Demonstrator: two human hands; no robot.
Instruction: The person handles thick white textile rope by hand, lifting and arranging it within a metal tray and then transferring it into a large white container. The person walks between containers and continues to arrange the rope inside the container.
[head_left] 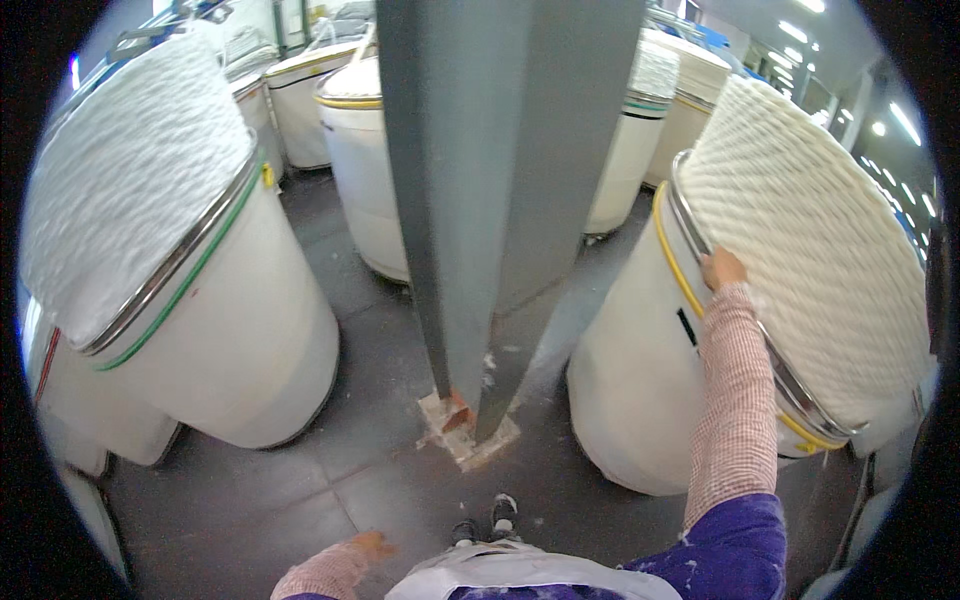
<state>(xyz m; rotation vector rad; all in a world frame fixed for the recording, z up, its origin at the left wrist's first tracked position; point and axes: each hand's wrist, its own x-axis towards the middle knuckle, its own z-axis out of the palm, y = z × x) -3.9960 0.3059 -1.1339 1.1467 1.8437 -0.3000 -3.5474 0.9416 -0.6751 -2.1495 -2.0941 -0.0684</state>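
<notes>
There are two hands: one left hand (372, 546), one right hand (722, 270). There are two checked sleeves (738, 400), two shoes (505, 514), one pillar (500, 200), two near drums (630, 370) and two fibre heaps (810, 250) on them. At least five far drums (365, 180) show; left-edge drums (110, 410) are too cut off to count.

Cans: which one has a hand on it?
The front right can, yellow-banded: the right hand is on its rim. No hand touches any other.

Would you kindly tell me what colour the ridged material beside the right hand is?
The ridged material is cream, clearest in the head view.
</notes>
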